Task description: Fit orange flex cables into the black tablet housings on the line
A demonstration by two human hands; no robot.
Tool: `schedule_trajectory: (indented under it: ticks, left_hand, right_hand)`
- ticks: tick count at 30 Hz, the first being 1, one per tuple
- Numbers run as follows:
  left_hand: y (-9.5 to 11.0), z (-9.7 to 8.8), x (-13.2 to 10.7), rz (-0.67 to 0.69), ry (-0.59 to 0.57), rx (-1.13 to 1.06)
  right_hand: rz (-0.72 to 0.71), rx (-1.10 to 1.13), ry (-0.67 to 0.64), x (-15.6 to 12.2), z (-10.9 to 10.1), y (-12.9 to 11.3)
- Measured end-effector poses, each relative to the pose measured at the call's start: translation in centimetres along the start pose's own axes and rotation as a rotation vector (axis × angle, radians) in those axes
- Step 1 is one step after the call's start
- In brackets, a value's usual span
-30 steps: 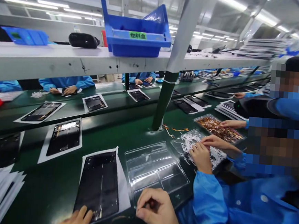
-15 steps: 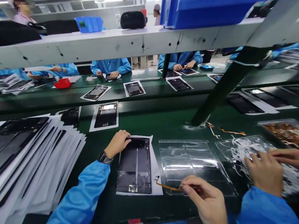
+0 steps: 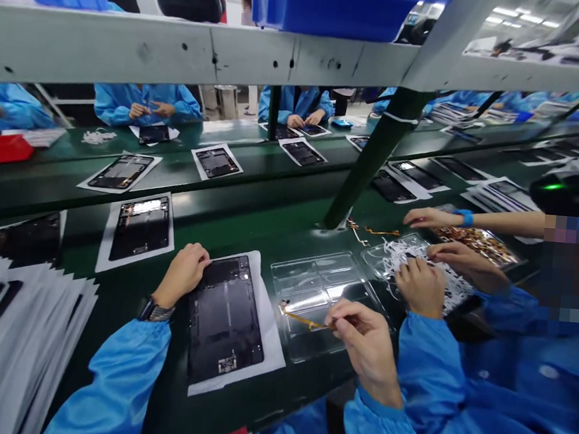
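Observation:
A black tablet back housing (image 3: 229, 312) lies on a white sheet (image 3: 272, 349) right in front of me, with a small circuit board (image 3: 228, 364) at its near end. My left hand (image 3: 185, 272) grips its far left corner, fingers closed at the edge. My right hand (image 3: 367, 340) pinches one end of an orange flex cable (image 3: 301, 320) between thumb and fingertips. The cable's other end sticks out leftward, over a clear plastic tray (image 3: 285, 270) to the right of the housing.
Stacked sheets with housings (image 3: 24, 330) rise at left. Beyond lies another tablet housing (image 3: 141, 229). A green post (image 3: 374, 160) stands ahead under a white shelf (image 3: 132, 51). At right, co-workers' hands (image 3: 421, 287) reach over white strips (image 3: 401, 252) and a tray of orange flex cables (image 3: 488, 243).
My view has swung right, bringing a co-worker's arm with a blue wristband into sight. The housing looks slightly turned under my left hand. My right hand still pinches the flex cable.

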State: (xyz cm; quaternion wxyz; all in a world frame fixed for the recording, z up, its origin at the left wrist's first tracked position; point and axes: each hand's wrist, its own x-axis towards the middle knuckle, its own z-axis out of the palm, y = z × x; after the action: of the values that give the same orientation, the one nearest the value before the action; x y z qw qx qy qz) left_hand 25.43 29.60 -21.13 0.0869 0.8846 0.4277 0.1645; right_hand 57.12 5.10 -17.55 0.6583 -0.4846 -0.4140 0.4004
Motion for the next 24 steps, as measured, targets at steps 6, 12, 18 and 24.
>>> schedule_trajectory:
  ticks: [6, 12, 18, 24]
  left_hand:
    - [0.1, 1.3, -0.3, -0.06, -0.044, 0.019]
    - [0.7, 2.1, 0.6, -0.068, -0.088, 0.05]
    - [2.2, 2.2, 3.3, -0.049, -0.086, -0.021]
    - [5.7, 5.3, 8.2, -0.009, -0.191, -0.054]
  right_hand:
    - [-0.039, -0.099, -0.07, -0.4, -1.4, 0.4]
    - [0.033, -0.142, -0.065, -0.9, -1.3, 0.9]
    - [0.069, -0.152, -0.069, -1.5, -1.0, 0.8]
    - [0.05, -0.237, -0.044, -2.3, -0.6, -1.4]
